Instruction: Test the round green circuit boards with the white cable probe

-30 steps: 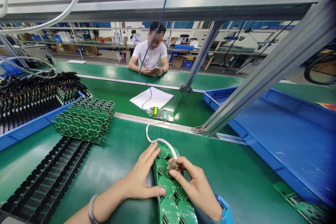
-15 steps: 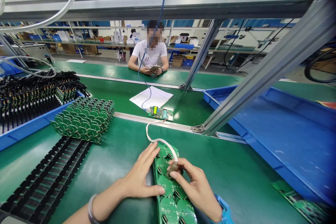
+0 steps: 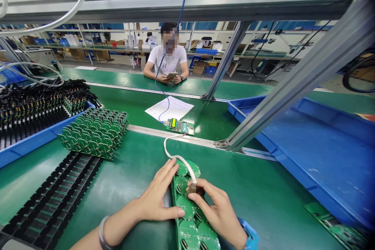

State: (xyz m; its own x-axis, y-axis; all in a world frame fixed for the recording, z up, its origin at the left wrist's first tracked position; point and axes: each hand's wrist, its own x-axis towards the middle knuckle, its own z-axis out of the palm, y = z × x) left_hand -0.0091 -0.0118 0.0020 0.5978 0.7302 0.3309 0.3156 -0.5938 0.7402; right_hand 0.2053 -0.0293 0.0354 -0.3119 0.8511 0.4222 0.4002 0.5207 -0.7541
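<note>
A long panel of round green circuit boards (image 3: 187, 229) lies on the green bench in front of me. My left hand (image 3: 158, 195) rests along its left side, fingers spread, with the thumb on one round board. In my right hand (image 3: 215, 207), thumb and fingers pinch the brownish connector (image 3: 191, 189) at the end of a white cable (image 3: 185, 162), held against the panel's upper part. That cable runs back to a small circuit board with a lit yellow-green display (image 3: 174, 123). The connector's underside is hidden.
Stacked round boards (image 3: 92, 133) stand at left beside a black slotted rack (image 3: 52, 199) and a blue tray of wired boards (image 3: 38, 136). At right are a large blue tray (image 3: 310, 152), a metal frame post (image 3: 287, 74) and another board (image 3: 336, 226). A person (image 3: 166, 60) sits opposite.
My right hand and the connector have shifted very slightly left on the panel. My left hand keeps its place.
</note>
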